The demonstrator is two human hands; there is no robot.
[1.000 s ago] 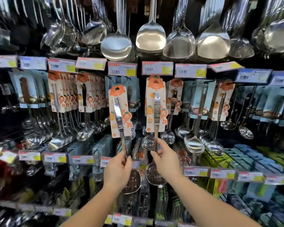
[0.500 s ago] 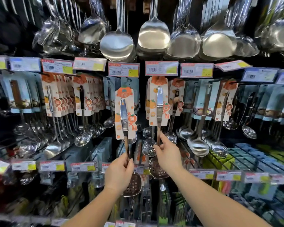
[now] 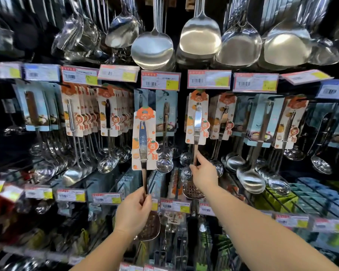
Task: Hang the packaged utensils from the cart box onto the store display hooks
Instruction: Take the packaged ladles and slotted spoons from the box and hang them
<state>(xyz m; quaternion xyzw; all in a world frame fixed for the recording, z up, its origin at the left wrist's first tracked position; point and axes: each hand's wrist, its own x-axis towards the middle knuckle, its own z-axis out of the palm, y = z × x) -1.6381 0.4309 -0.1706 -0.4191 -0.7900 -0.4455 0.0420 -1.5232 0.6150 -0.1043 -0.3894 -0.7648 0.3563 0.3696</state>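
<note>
Store wall of hooks, price tags and hanging steel utensils. Lower centre: left hand [image 3: 134,213] grips the stem of a carded skimmer [image 3: 144,141], raised higher than a second ago yet held free, short of any hook. Beyond it, right hand [image 3: 204,173] pinches the stem of a second skimmer [image 3: 197,118], its card now apparently seated on its hook at centre frame; release seems next.
</note>
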